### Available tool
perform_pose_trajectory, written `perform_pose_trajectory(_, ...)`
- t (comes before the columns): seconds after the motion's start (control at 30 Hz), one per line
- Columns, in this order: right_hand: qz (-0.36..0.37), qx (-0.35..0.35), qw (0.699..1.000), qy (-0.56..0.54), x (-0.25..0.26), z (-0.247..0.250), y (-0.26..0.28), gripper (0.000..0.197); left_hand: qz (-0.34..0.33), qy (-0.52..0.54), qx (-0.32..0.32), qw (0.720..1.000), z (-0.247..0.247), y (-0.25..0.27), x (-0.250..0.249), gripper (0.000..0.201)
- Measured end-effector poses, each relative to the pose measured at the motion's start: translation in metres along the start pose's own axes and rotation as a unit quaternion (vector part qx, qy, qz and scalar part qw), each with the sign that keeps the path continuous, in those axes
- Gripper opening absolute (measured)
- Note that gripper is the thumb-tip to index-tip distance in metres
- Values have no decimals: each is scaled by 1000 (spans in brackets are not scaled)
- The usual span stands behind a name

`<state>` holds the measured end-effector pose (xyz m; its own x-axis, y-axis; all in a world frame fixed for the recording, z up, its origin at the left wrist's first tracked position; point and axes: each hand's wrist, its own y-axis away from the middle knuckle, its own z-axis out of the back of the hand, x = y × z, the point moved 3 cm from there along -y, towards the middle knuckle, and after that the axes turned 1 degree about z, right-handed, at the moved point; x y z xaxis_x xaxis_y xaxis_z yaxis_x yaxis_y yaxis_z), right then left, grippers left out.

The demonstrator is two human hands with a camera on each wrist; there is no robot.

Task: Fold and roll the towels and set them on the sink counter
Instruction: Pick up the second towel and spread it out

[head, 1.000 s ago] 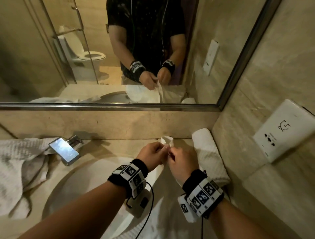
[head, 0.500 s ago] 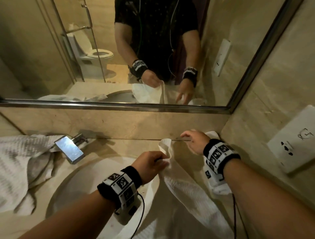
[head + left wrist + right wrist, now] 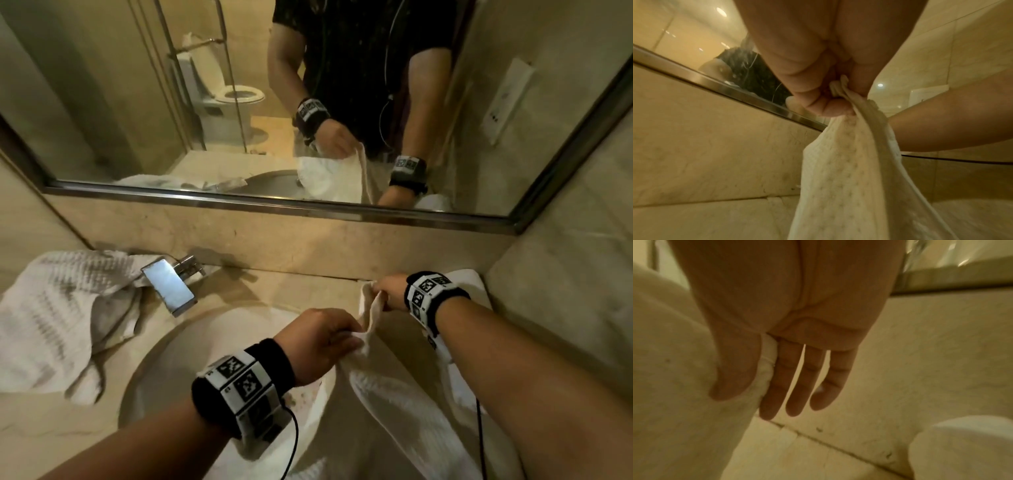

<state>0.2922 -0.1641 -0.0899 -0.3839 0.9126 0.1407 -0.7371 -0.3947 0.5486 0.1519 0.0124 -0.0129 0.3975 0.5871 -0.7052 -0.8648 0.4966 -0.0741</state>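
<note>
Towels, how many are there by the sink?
3. One towel is held up by the left hand and right hand. A crumpled towel lies left of the tap. A rolled towel sits behind the right wrist, mostly hidden.

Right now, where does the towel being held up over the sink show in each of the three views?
Head: lower centre, the towel stretched between left hand and right hand.
Left wrist: centre to bottom, hanging from the hand.
Right wrist: left edge, pinched under the thumb.
Shared landmark: mirror frame.
</note>
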Motion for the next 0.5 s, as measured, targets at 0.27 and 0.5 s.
perform_pose_trajectory(0.27,30,-117,984,-132,-22,52,111,20,24,-71,-88,993,66,51,-5,18)
perform_pose_trajectory(0.5,51,-238,960,-137,38,102,230,32,-25,-125,-204,971,129,96,-48,25)
